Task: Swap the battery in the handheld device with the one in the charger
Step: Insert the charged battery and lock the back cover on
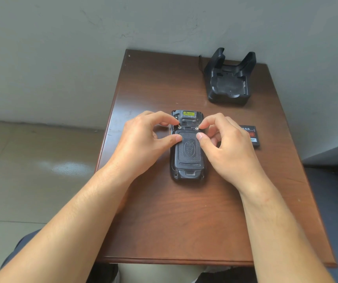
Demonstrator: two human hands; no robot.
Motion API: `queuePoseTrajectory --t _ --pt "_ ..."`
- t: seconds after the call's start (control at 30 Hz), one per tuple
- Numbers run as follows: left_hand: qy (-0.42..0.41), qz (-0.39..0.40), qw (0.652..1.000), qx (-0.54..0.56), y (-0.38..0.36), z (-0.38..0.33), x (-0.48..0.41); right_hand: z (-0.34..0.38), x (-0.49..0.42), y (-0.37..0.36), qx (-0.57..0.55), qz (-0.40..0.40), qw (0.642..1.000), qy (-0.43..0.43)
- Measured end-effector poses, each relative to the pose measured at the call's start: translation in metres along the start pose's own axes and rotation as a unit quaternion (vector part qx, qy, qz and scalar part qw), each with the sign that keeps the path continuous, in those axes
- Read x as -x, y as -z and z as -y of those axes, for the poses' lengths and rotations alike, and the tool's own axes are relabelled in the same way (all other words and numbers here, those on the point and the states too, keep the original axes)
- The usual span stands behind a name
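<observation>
A black handheld device lies face down in the middle of the brown table, its textured back cover on. My left hand pinches the small metal latch at the cover's top left corner, thumb resting on the cover. My right hand pinches the matching latch at the top right. A loose black battery with a red label lies flat on the table just right of my right hand, partly hidden by it. The black charger cradle stands at the back right, its bay holding nothing that I can see.
The table stands in a corner against a grey wall. A thin cable leaves the charger's back left. Tiled floor lies to the left, and a dark surface edge shows at the far right.
</observation>
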State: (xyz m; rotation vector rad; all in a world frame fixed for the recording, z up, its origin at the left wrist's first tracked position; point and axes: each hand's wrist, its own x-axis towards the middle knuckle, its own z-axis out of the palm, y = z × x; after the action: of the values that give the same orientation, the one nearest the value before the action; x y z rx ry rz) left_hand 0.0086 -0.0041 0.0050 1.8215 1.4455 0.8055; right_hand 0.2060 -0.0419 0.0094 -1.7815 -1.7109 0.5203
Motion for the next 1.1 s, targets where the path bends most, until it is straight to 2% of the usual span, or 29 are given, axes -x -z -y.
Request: queuePoseTrajectory --t 0.33,0.5,0.67,1.1 --pt "-0.015 -0.005 1.000 -0.003 -0.001 0.000 0.000 0.000 0.006 -0.012 0.000 -0.062 0.998 0.010" --pt "-0.081 0.019 0.995 -0.050 0.000 0.004 -0.002 -0.001 0.006 -0.012 -0.010 -0.065 0.998 0.004" --pt "-0.107 0.030 0.991 -0.071 0.000 0.006 -0.008 -0.002 0.008 -0.012 -0.015 -0.065 0.998 0.002" --pt "-0.051 0.048 0.997 -0.028 -0.001 -0.003 -0.008 -0.003 0.009 -0.015 -0.018 -0.077 0.997 0.007"
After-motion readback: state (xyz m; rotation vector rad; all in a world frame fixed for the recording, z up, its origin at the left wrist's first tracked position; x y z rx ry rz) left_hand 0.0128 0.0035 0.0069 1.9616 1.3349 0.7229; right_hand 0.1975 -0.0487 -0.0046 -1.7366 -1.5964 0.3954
